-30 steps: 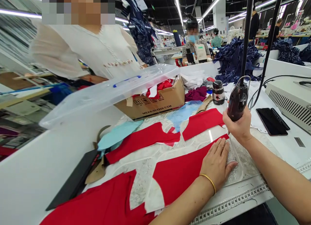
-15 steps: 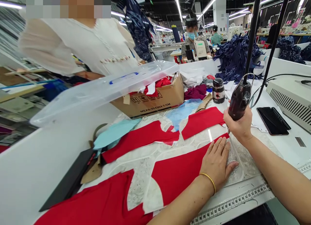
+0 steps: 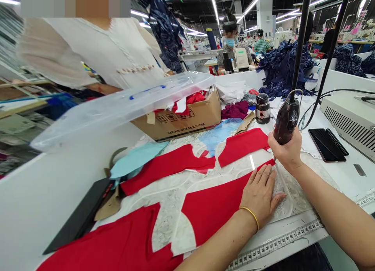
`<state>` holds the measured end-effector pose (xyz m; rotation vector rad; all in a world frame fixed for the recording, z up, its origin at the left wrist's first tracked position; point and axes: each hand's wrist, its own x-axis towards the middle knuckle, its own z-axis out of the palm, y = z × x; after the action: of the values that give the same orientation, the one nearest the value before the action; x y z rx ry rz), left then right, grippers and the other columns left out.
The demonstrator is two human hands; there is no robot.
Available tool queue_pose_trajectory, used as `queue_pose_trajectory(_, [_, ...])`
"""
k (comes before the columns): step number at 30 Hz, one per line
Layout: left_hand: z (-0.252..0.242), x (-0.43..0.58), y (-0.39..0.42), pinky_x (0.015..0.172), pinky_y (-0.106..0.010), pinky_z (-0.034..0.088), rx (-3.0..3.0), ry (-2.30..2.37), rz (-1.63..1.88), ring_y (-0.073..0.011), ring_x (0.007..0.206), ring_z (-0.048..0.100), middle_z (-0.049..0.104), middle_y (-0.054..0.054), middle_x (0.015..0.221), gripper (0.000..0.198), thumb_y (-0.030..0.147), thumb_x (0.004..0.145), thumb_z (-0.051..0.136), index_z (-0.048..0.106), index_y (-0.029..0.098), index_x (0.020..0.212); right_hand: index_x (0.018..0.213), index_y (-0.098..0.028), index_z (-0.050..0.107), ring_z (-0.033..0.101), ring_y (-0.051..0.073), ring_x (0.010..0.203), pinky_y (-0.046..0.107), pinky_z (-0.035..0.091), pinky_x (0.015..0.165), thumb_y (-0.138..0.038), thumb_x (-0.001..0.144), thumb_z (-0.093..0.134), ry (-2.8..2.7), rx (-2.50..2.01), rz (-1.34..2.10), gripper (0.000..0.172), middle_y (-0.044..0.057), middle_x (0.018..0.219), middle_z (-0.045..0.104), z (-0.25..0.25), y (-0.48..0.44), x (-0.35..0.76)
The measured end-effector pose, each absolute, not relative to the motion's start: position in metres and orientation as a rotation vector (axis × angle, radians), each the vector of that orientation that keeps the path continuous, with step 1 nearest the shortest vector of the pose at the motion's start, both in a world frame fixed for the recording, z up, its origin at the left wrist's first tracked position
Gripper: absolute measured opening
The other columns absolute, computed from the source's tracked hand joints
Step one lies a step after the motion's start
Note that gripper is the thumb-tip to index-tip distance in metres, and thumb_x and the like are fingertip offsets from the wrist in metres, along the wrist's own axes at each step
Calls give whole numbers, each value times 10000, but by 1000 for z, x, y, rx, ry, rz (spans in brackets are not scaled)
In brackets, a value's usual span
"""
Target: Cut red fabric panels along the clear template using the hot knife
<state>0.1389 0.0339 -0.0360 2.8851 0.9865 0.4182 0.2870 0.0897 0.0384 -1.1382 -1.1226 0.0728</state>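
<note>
My left hand (image 3: pixel 260 193) lies flat, fingers extended, on the right end of a red fabric piece (image 3: pixel 213 204) over a clear template sheet. My right hand (image 3: pixel 285 148) is wrapped round a dark handheld tool (image 3: pixel 285 120) that hangs from black rods. The tool's thin tip points down by the right end of that red piece, just beyond my left fingertips. Further red pieces lie behind it, one at centre left (image 3: pixel 166 165) and one near the jar (image 3: pixel 246 146). A larger red piece (image 3: pixel 117 239) spreads across the front left.
A cardboard box (image 3: pixel 184 124) of scraps stands behind, under a clear plastic sheet (image 3: pixel 117 107). A jar (image 3: pixel 263 109), a phone (image 3: pixel 326 145) and a beige machine (image 3: pixel 351 118) sit right. A tape measure (image 3: pixel 281 243) edges the table. A person in white (image 3: pixel 96 48) stands across.
The tool and my right hand have shifted very slightly left in view, while my left hand keeps its place on the red piece. The camera view has moved a little.
</note>
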Motion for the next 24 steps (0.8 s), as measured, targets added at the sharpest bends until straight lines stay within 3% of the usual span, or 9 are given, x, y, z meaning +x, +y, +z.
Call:
queue_pose_trajectory(8, [-28,138,37,1214,-562,390,2772,956,434,-320,1464,476,514,-183,1562,597,548,1064,449,475,143,1501,870,-243,525,498,133,550,317,462,566,-323,727,657,-1054,-1074,177,211,-57,655,547,45,77,293])
queue_pose_trajectory(11, [-8,135,39,1220,-582,379,2691,935,500,-306,1479,456,509,-163,1568,501,444,1086,422,465,172,1505,870,-247,523,511,136,561,323,473,571,-320,737,667,-1072,-1074,225,210,-52,666,557,45,69,294])
queue_pose_trajectory(17, [34,112,31,1171,-483,480,2612,877,595,-254,1384,548,609,-124,1447,379,214,1067,393,582,196,1396,921,-245,549,548,159,642,346,502,614,-314,735,677,-1132,-1056,364,237,-23,734,577,52,43,281])
queue_pose_trajectory(24, [10,74,-13,1157,-524,500,2716,938,559,-280,1365,563,609,-146,1445,446,67,981,421,592,186,1376,908,-248,542,534,166,635,356,506,600,-267,741,694,-1232,-1031,556,226,-22,729,562,57,-4,257])
